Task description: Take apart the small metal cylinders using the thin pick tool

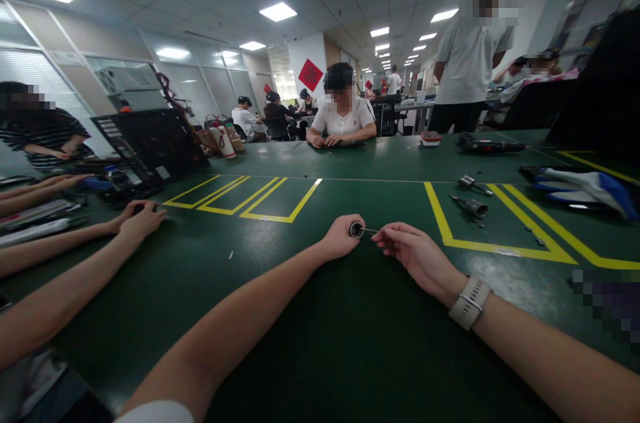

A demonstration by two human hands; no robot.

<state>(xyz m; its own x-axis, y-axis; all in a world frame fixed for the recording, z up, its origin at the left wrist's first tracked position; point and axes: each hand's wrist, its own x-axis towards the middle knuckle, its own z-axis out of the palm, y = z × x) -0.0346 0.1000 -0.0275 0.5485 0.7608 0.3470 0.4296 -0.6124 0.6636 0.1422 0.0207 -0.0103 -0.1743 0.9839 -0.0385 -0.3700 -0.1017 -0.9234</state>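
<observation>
Surface [310, 336]: green, bare and wide before both forearms.
Left hand [343, 236]: clenched around a small round part [356, 230].
Right hand [413, 253]: pinched a thin pin [371, 231] at the part.
Yellow line [443, 219]: just beside the right hand.

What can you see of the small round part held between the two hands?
The small round part is a dark ring or short cylinder with a shiny metallic rim, its open face turned toward the camera. The left hand pinches it at the fingertips, just above the green table. A thin, pin-like piece runs from its right side to the fingertips of the right hand. Whether the pin is attached or only touching is too small to tell. No markings are legible.
</observation>
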